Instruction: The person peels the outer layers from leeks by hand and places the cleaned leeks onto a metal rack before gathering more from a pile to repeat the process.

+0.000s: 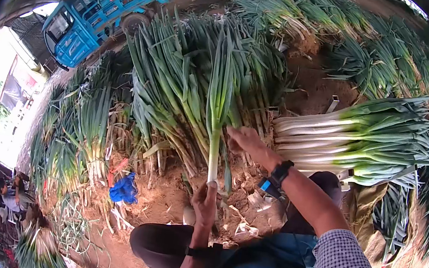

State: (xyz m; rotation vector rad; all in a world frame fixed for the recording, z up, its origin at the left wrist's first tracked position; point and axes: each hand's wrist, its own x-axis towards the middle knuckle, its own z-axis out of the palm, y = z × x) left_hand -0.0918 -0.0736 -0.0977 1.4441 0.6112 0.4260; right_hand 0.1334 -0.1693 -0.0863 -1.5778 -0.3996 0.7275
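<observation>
A single leek with a clean white shaft stands upright in front of me, its green leaves pointing away. My left hand grips it near the white lower end. Just right of the shaft, where the green begins, my right hand is closed; whether its fingers hold a piece of leaf is too small to tell. Behind the leek lean unpeeled leeks with brown, dirty stalks. To the right lies a stack of clean leeks, white ends toward me, on a metal rack.
A blue three-wheeled truck is parked at the upper left. More leek bundles line the left and upper right. A blue plastic bag and peeled scraps lie on the soil. Other people sit at the far left.
</observation>
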